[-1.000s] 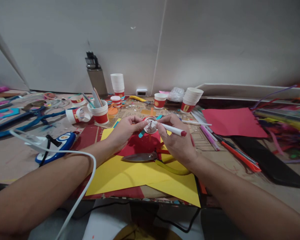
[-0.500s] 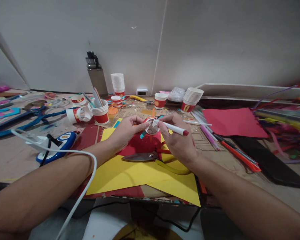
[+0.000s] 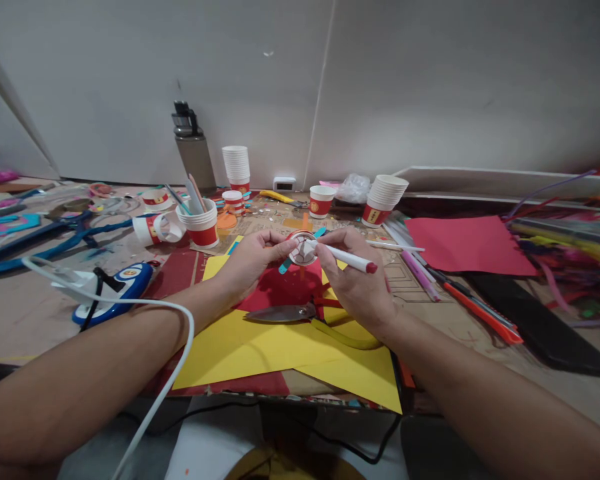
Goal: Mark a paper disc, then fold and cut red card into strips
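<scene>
My left hand (image 3: 257,259) pinches the edge of a small paper cup piece (image 3: 301,252), whose round white face bears dark red lines. Teal and orange strips stick out around it. Held in my right hand (image 3: 355,280) is a white marker (image 3: 347,257) with a red end; its tip side meets the white face, though the fingers partly cover it. Beneath both hands lie red paper (image 3: 280,287) and yellow paper sheets (image 3: 230,353). A pair of scissors (image 3: 280,313) with yellow handles rests on the sheets, blades pointing left.
A cup holding pens (image 3: 203,233) and a tipped cup (image 3: 153,231) stand left. Stacked paper cups (image 3: 386,193) and a single cup (image 3: 321,203) are farther back. A white cable (image 3: 187,327) crosses my left forearm. Red paper (image 3: 470,245) and an orange cutter (image 3: 483,313) lie right.
The cup piece has turned and shifted very slightly left in my left hand, with its teal strip at a changed angle. The marker stays at its face; everything else looks the same.
</scene>
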### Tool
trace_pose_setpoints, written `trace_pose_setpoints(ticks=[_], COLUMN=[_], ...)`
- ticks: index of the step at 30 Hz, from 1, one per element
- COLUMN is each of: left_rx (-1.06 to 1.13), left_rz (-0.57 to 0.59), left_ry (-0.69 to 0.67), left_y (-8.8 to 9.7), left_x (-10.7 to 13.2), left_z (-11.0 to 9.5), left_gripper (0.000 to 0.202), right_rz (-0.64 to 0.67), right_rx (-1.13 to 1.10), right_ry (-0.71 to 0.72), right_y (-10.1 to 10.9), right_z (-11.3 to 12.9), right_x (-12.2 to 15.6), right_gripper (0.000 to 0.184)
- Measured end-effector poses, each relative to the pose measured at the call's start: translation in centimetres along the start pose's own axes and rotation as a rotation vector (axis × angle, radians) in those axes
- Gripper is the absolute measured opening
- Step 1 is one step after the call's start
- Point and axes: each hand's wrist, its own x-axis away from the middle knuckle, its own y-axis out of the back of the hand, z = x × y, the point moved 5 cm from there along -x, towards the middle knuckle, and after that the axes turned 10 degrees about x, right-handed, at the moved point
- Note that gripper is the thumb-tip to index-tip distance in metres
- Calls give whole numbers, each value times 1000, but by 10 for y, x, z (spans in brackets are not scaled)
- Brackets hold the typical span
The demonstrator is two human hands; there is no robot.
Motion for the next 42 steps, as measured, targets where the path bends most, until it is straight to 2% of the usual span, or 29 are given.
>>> trace_pose_setpoints(ticks=[16, 42], left_rx=[-27, -45], left_rz=[17, 16], left_ry=[-16, -36], left_y=[1, 1], left_x=[1, 0], left_z=[0, -1], left_gripper=[32, 31], right_rz=[44, 23], right_rx=[-6, 24], right_ry=[-20, -11], right_y=[1, 1], right_z=[1, 1], right_x=[0, 0], right_gripper=[4, 6])
